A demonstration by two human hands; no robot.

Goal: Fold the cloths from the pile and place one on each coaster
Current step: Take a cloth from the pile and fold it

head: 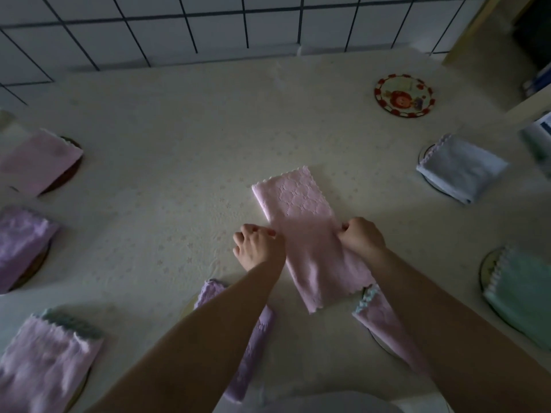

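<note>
Your left hand (pixel 258 247) and right hand (pixel 362 236) each pinch a long edge of the pink cloth (pixel 310 234), folded lengthwise mid-bench (pixel 179 144). Folded cloths cover surrounding coasters; one red-rimmed coaster (pixel 404 95) lies bare.

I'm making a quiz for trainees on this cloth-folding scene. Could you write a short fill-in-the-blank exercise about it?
1. Both hands, the left hand and the right hand, pinch the long edges of a ____ cloth lying in the middle of the table.
2. The bare coaster at the far right has a ____ rim.
3. The folded cloth nearest that coaster is light ____.

Missing words: pink; red; blue
</note>
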